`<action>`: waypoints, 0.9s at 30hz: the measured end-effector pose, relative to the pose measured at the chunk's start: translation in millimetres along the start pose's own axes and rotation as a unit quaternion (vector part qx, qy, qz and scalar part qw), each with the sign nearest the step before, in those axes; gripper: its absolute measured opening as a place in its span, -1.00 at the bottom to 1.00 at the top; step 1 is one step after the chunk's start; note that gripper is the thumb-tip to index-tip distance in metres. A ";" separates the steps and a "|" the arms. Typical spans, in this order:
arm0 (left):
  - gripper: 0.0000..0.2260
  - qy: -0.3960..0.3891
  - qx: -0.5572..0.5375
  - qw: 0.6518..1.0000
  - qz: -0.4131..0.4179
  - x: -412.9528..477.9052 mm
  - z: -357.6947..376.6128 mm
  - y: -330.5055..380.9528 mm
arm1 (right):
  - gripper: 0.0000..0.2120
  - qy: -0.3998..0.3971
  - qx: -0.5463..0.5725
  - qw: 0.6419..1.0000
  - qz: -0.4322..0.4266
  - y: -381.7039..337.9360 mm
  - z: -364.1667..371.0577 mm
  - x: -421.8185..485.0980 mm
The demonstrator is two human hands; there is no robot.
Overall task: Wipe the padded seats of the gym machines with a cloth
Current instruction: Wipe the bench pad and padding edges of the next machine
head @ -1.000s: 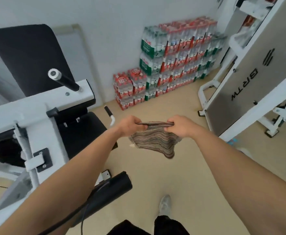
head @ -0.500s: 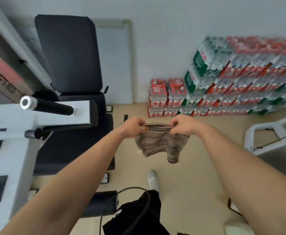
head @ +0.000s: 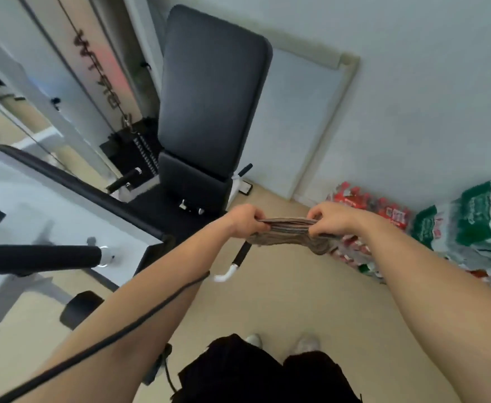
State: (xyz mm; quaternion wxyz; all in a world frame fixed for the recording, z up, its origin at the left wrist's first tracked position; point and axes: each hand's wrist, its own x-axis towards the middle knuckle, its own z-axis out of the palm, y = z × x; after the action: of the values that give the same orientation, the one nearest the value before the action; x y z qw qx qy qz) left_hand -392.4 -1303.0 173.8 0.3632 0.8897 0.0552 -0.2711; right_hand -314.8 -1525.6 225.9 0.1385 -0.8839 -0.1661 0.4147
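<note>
**Cloth Ready, Seat Not Yet Touched**

The biggest thing in front of me is the gym machine [head: 72, 205], white-framed, filling my left side. Its tall black backrest [head: 212, 91] stands nearly upright against the wall, its long axis running up and down, padded face turned toward me. Below it the padded seat [head: 193, 186] juts out toward me, its front edge just beyond my left hand. A black padded roller [head: 39, 255] sticks out from the frame near the left edge of my view. Off at the right, stacked packs of bottled water [head: 453, 228] line the floor [head: 282, 301] along the wall.

Smaller and nearer: the cloth [head: 291, 232], a striped brownish rag, is stretched between my two hands in the air, above the floor and just to the right of the seat's front edge. Its long axis runs left to right, from one fist to the other, with the loose part sagging below toward the right end. My left hand [head: 245, 221] is clenched on the left end, my right hand [head: 330, 218] is clenched on the right end, fingers curled over the top edge.

As I judge it, the wiping of this machine has not begun: the cloth touches no pad, and I cannot tell whether any pad is already clean. What remains here is bringing the cloth onto the seat and passing it over, then the backrest, then any other machines.
</note>
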 end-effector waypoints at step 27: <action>-0.83 0.588 -0.486 0.503 -0.406 70.2 -20.3 -189.2 | -0.88 -0.151 -0.179 0.903 -0.360 -255.5 13.3 335.3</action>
State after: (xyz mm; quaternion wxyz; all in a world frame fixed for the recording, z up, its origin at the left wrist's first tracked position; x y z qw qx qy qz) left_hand -379.8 -1158.1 32.4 0.4723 0.4087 0.7342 0.2663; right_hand -169.3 -1155.6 85.1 0.0913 -0.7009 -0.5632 0.4280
